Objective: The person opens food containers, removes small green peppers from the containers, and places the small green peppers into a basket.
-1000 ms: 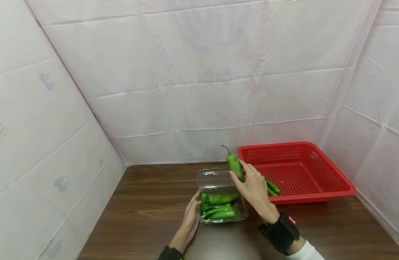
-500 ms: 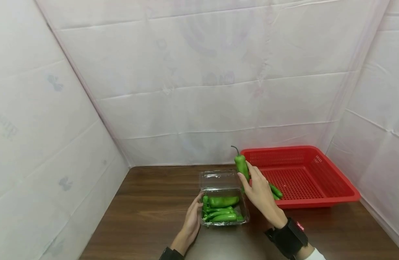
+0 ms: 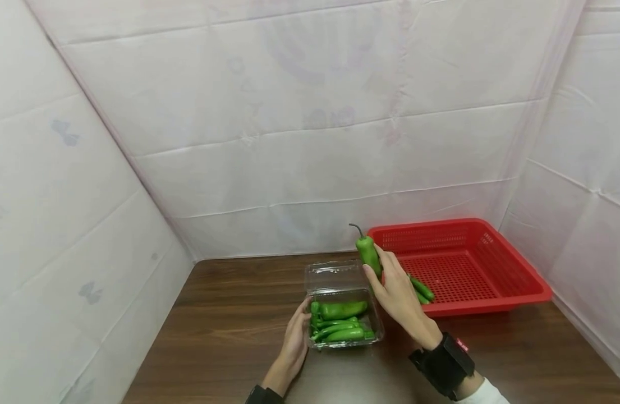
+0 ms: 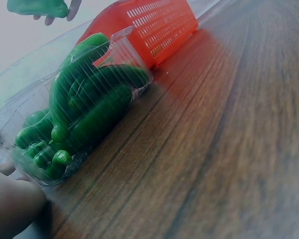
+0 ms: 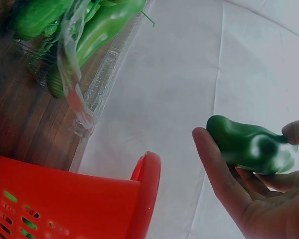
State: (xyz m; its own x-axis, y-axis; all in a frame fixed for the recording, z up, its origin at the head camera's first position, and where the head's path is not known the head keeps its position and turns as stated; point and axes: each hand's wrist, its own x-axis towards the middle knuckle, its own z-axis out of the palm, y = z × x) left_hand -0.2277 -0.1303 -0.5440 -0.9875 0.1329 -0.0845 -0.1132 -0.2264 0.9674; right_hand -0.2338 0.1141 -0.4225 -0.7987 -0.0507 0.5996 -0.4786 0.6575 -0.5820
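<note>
My right hand [image 3: 398, 294] holds a green chili pepper [image 3: 368, 252] upright, its stem pointing up, between thumb and fingers. The pepper is in the air by the red basket's near left corner, behind the container; its lower end is hidden by the hand. In the right wrist view the same pepper [image 5: 251, 144] lies across the fingers, the thumb at one end. My left hand [image 3: 293, 336] rests against the left side of a clear plastic clamshell container [image 3: 375, 331], fingertips at its rim. Several green peppers [image 3: 343, 310] lie inside, and its lid [image 3: 334, 275] is folded back.
A red perforated basket [image 3: 491, 306] stands to the right of the container, with a few green peppers [image 3: 422, 289] in its near left part, partly hidden by my right hand. Both stand on a dark wooden table [image 3: 224, 325]. White sheeting [image 3: 289, 168] walls the back and sides.
My right hand has shifted slightly right with the pepper, toward the basket. The left hand stays at the container, whose peppers lie as before. The head view has wavered a little.
</note>
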